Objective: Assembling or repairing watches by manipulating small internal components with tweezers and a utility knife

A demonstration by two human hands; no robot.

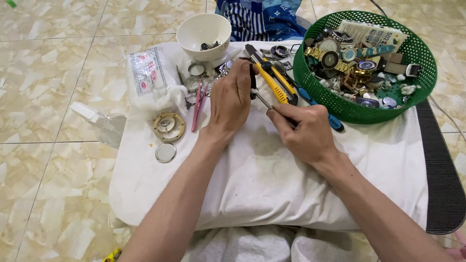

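Note:
My left hand (pixel 230 99) grips a small dark watch part (pixel 252 82) upright over the white cloth (pixel 272 179). My right hand (pixel 303 131) holds a thin metal tool (pixel 263 101), its tip touching a bit of white cotton on that part. A yellow utility knife (pixel 272 80) lies just behind both hands. Pink tweezers (pixel 198 104) rest left of my left hand.
A green basket (pixel 422 53) full of watches stands at the back right. A white bowl (pixel 204 30) with small dark pieces sits behind. A gold watch case (pixel 169 126), a round glass (pixel 165 153) and a cotton bag (pixel 148 73) lie left. Tiled floor surrounds.

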